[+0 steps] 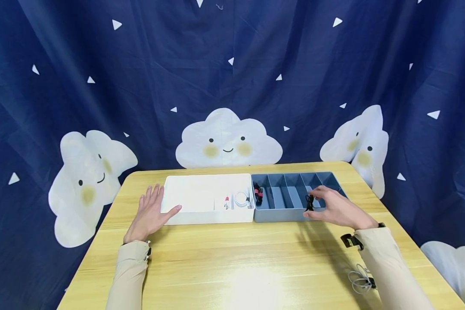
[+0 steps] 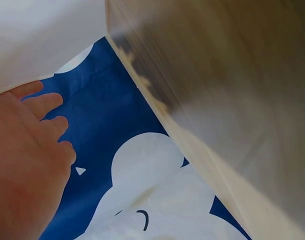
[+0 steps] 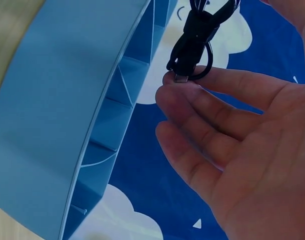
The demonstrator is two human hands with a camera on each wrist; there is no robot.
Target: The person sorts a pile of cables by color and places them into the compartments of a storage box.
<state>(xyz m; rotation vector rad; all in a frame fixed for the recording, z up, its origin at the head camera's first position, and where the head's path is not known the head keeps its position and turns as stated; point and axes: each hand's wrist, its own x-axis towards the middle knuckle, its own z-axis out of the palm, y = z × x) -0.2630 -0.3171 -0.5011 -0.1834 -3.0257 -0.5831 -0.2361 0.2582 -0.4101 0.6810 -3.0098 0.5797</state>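
Observation:
My right hand [image 1: 339, 209] pinches a bundled black cable [image 1: 309, 202] over the right part of a blue divided box [image 1: 280, 215]. In the right wrist view the cable [image 3: 192, 42] hangs at the fingertips, its metal plug end showing, beside the box wall [image 3: 57, 100]. At the left end of a white box [image 1: 201, 218], my left hand [image 1: 149, 215] lies with fingers spread and straight, apparently touching its side. The left wrist view shows this hand [image 2: 30, 155] against the white box [image 2: 47, 40].
A black cable with a red band [image 1: 258, 193] lies in the blue box's leftmost compartment. The white box holds a coiled white cable [image 1: 241, 199] and a small red-and-white item [image 1: 226, 202]. A light cable with a black part [image 1: 359, 282] lies near my right forearm on the wooden table [image 1: 201, 258].

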